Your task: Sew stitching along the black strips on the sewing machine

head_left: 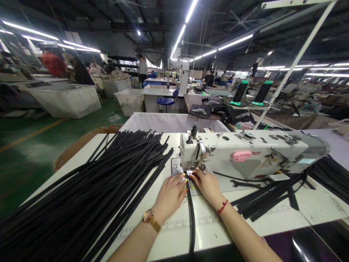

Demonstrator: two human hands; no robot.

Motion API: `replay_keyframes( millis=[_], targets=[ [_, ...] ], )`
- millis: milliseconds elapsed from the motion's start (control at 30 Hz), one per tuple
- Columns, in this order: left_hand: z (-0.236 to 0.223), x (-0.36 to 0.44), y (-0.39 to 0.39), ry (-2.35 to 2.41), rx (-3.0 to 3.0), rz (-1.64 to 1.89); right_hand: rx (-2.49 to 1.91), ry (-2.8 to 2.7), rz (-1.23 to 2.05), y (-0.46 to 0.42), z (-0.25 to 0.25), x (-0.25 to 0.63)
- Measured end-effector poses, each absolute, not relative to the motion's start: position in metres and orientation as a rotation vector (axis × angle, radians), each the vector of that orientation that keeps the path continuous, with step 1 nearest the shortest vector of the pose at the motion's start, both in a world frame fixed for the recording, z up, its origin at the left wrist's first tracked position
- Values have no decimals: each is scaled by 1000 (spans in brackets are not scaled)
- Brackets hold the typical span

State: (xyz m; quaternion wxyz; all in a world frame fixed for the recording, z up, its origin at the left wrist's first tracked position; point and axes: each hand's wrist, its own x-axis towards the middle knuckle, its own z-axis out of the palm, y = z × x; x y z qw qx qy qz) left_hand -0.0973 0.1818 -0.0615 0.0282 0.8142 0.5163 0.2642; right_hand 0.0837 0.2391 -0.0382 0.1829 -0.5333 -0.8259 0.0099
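A long black strip [192, 222] runs from the table's front edge up to the presser foot of the white sewing machine [218, 145]. My left hand [171, 191], with a watch at the wrist, has its fingers closed on the strip from the left, just in front of the needle area. From the other side my right hand [205, 186] pinches the strip's far part close beside the presser foot. The fingertips and machine parts partly hide the strip there.
A large pile of black strips [89, 193] covers the table's left side; more strips [272, 200] lie at right. A wrench [245, 184] rests by the machine base. Two thread cones [240, 92] stand behind. A white bin [169, 122] adjoins the table. People work farther off.
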Motion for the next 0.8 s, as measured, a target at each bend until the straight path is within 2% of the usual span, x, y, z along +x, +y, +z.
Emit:
replay_keyframes(
  millis=[233, 400, 533, 600, 700, 800],
  targets=[
    [-63, -96, 182, 1609, 2447, 857, -1502, -2354, 39, 243, -41, 79],
    [-56, -98, 181, 1577, 2234, 1158, -1497, -2334, 67, 240, -34, 78],
    [-5, -95, 166, 1488, 2036, 1515, -1452, -2278, 146, 222, -17, 93],
    [30, -90, 162, 1477, 1977, 1575, -1401, -2232, 271, 206, -10, 107],
    [75, -79, 167, 1566, 2018, 1419, -1356, -2175, 432, 178, -9, 130],
    [98, -70, 184, 1713, 2094, 1195, -1375, -2127, 514, 154, -21, 149]
  ],
)
